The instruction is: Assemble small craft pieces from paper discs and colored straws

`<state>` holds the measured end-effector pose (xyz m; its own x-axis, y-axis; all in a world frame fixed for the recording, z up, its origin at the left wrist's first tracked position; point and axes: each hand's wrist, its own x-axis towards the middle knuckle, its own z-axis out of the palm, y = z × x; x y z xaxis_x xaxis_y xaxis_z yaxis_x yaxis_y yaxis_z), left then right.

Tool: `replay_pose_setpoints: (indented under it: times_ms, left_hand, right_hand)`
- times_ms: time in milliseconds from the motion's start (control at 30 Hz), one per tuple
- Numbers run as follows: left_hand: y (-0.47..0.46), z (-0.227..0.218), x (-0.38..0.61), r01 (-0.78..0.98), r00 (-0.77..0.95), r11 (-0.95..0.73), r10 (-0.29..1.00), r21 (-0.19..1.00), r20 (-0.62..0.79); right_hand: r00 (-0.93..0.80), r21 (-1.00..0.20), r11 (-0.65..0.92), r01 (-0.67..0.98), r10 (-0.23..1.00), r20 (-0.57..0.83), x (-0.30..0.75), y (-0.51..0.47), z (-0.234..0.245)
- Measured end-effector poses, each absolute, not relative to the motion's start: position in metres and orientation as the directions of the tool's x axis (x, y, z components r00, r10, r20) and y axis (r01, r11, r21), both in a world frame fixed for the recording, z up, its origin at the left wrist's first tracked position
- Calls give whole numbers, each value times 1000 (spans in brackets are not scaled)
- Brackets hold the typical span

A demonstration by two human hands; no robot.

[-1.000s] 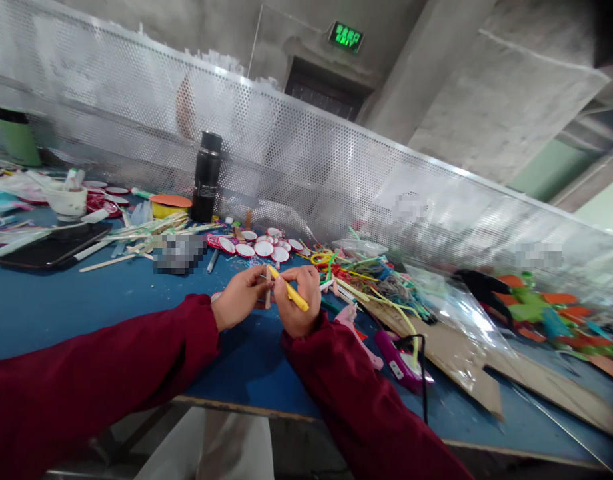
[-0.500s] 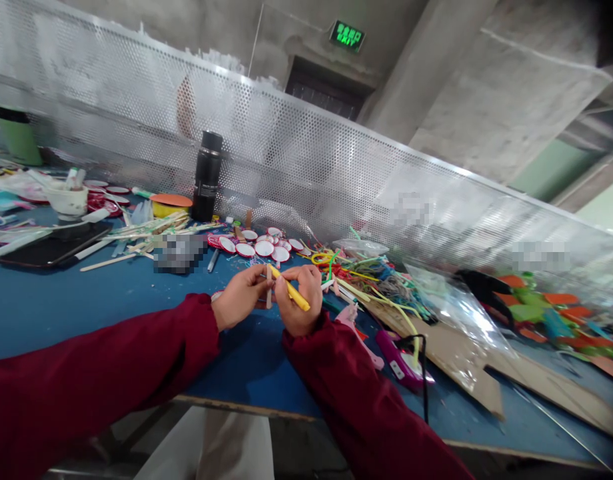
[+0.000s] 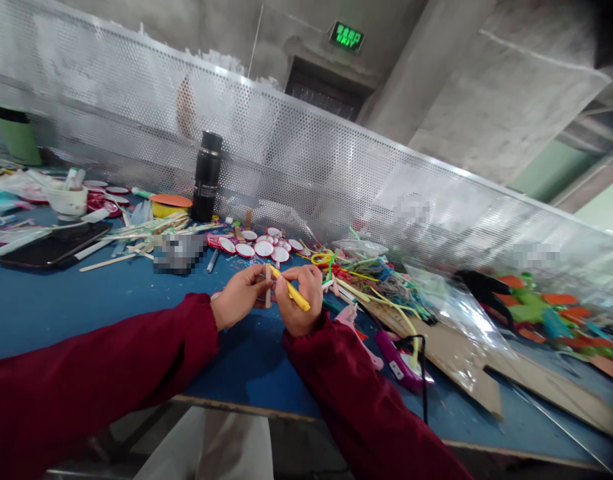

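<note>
Between the thumb and fingers of my left hand (image 3: 240, 297) is a thin wooden craft stick (image 3: 268, 288), held upright. My right hand (image 3: 304, 300) is closed around a yellow utility knife (image 3: 297, 296), slanting down to the right. The knife's upper end is close against the stick; whether it touches cannot be made out. Both hands meet above the blue table (image 3: 136, 300), near its middle. Behind them lies a group of white discs with red rims (image 3: 263, 249).
A black bottle (image 3: 207, 177) stands by the perforated metal screen (image 3: 306, 153). Loose sticks (image 3: 131, 240) and a white cup (image 3: 68, 201) lie leftward. To the right are tangled coloured cords (image 3: 381, 283), a purple device (image 3: 404, 363) with a black cable, and cardboard (image 3: 466, 373).
Almost nothing differs. The craft stick has shifted very slightly to the left; both hands keep their grip and place.
</note>
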<state>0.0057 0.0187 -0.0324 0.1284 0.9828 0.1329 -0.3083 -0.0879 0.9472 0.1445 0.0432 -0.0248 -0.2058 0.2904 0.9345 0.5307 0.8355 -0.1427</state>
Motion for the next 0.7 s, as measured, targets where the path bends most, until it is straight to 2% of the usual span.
replay_pose_setpoints:
  times_ms: [700]
  left_hand:
    - [18,-33,6,-317,122,-92,983,944,137]
  right_hand:
    - [-212,-141,833,535,294,932,144,41,-22]
